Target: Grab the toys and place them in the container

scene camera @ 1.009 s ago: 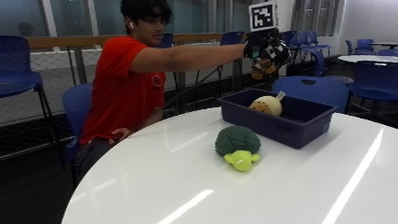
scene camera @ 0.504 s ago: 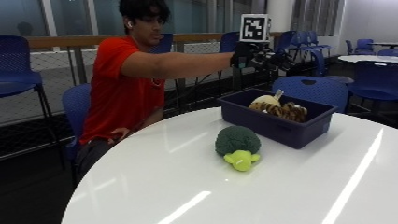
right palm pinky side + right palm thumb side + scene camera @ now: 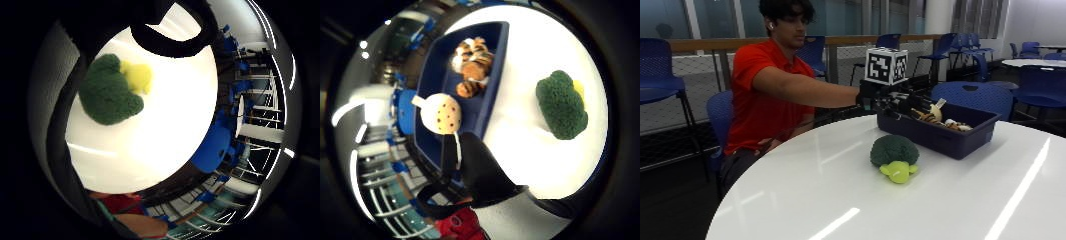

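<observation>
Hovering above the table near the blue container, the gloved right hand holds nothing; its fingers' spread is unclear.

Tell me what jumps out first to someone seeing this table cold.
The green and yellow plush turtle lying alone on the white table, beside the dark blue bin. Next, the bin itself, which holds a tiger plush and a cream spotted toy. The gloved right hand hangs over the bin's near end, holding nothing that shows.
</observation>
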